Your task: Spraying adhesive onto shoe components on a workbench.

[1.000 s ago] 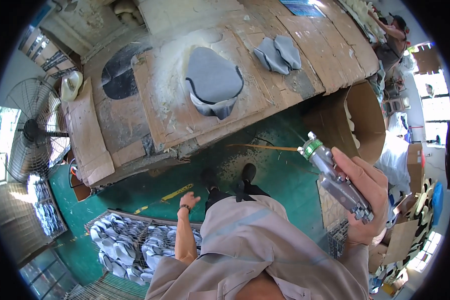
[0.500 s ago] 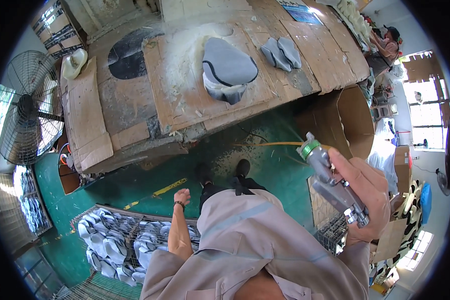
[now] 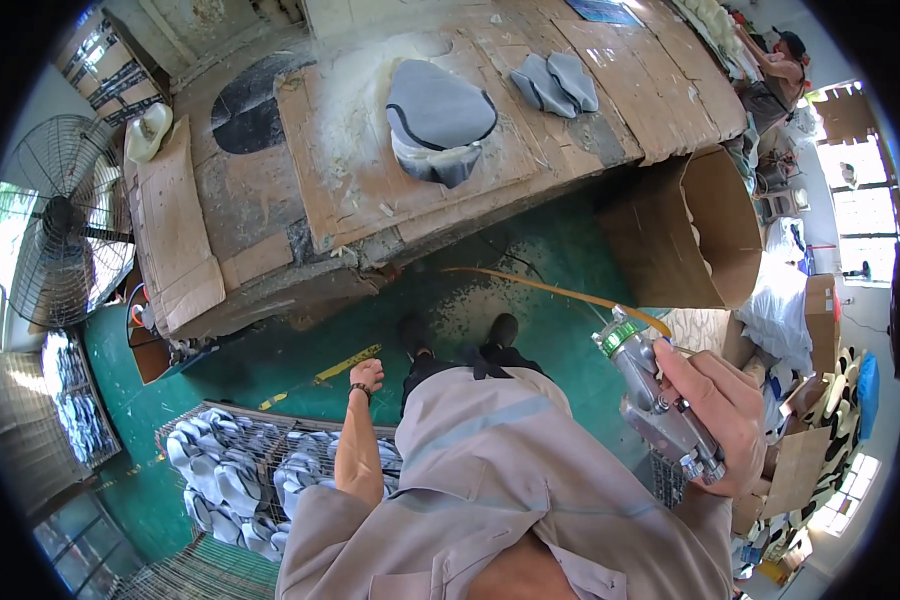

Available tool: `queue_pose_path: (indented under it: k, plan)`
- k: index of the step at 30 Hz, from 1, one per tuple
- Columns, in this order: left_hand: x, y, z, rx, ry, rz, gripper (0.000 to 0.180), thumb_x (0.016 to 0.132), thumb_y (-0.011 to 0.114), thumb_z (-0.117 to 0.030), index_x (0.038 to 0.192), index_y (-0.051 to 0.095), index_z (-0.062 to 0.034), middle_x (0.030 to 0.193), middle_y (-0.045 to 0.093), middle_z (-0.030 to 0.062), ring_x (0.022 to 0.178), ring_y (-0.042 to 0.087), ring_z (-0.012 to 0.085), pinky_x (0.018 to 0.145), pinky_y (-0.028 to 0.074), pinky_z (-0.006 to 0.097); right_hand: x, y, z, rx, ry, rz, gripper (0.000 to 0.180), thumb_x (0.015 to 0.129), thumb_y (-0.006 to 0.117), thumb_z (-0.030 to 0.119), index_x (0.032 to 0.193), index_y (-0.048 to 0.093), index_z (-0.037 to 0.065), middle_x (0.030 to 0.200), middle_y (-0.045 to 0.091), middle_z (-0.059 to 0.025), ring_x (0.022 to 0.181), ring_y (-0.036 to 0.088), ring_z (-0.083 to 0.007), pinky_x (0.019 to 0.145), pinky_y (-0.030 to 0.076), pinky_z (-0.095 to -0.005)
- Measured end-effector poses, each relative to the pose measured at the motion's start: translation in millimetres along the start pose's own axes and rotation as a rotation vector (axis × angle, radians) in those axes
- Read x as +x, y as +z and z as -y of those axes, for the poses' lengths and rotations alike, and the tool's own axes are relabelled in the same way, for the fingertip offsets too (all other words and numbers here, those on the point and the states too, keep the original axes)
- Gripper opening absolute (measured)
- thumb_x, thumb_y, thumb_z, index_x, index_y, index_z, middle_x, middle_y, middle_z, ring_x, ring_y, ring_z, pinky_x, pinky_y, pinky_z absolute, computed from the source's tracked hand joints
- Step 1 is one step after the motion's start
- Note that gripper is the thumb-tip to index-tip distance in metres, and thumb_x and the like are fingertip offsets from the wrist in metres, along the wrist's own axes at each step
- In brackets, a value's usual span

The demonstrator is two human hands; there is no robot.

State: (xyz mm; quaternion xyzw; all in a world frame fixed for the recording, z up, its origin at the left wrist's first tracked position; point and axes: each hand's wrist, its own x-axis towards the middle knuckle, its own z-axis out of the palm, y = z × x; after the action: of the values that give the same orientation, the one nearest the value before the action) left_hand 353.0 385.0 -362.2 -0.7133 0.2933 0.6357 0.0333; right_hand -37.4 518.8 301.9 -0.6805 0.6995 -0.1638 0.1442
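Observation:
My right hand (image 3: 722,405) grips a metal spray gun (image 3: 655,405) with a green ring at its nozzle, held at my right side. An orange hose (image 3: 560,292) runs from it across the floor. My left hand (image 3: 367,376) hangs at my side as a closed fist, holding nothing I can see. Ahead stands a workbench covered in cardboard (image 3: 370,190). A stack of grey shoe uppers (image 3: 437,115) lies on it in a patch of white overspray. Two more grey pieces (image 3: 558,80) lie to the right.
A wire basket of grey shoe parts (image 3: 235,470) stands by my left leg. A large fan (image 3: 55,215) stands at the left. An open cardboard box (image 3: 705,225) sits at the right. Another person (image 3: 775,65) works at the far right. The floor is green.
My view has shifted closer to the bench. The spray gun stays in my right hand, slightly lowered. My left hand remains hanging at my side.

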Motion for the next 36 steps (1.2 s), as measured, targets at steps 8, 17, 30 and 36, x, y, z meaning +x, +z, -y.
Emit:
queue_pose_path:
  k: [8, 17, 30, 36]
  plan:
    - [-45.6, 59.5, 17.9, 0.024, -0.049, -0.025, 0.037, 0.097, 0.071, -0.029, 0.128, 0.066, -0.0111, 0.107, 0.073, 0.0049, 0.090, 0.071, 0.0191, 0.073, 0.060, 0.042, -52.1, -32.6, -95.7, 0.116, 0.040, -0.003, 0.072, 0.075, 0.076, 0.020, 0.139, 0.057, -0.007, 0.087, 0.065, -0.0128, 0.070, 0.064, -0.0277, 0.059, 0.051, -0.0383]
    - [-87.8, 125.7, 5.5, -0.003, 0.026, -0.058, 0.041, 0.097, 0.071, -0.029, 0.131, 0.065, -0.0070, 0.107, 0.072, 0.0059, 0.091, 0.070, 0.0198, 0.073, 0.059, 0.040, -86.2, -54.1, -188.2, 0.263, 0.244, -0.172, 0.059, 0.078, 0.070, 0.012, 0.134, 0.063, -0.003, 0.084, 0.063, -0.0145, 0.071, 0.063, -0.0275, 0.065, 0.049, -0.0340]
    - [-80.3, 152.6, -42.4, 0.221, 0.068, -0.137, 0.037, 0.089, 0.076, -0.025, 0.121, 0.071, -0.0077, 0.099, 0.075, 0.0071, 0.087, 0.072, 0.0198, 0.073, 0.059, 0.038, -6.1, -76.3, -210.7, 0.446, 0.346, -0.295, 0.056, 0.074, 0.072, 0.009, 0.129, 0.069, -0.003, 0.099, 0.070, -0.0155, 0.088, 0.066, -0.0240, 0.084, 0.049, -0.0304]
    - [-138.9, 190.9, -285.4, 0.383, 1.375, -0.577, 0.029, 0.091, 0.072, -0.017, 0.119, 0.070, -0.0071, 0.110, 0.070, 0.0155, 0.106, 0.064, 0.0359, 0.095, 0.051, 0.046, 19.6, -63.1, -206.5, 0.250, 0.295, -0.241, 0.056, 0.071, 0.071, 0.015, 0.124, 0.072, -0.003, 0.097, 0.071, -0.0155, 0.084, 0.065, -0.0226, 0.080, 0.048, -0.0300]
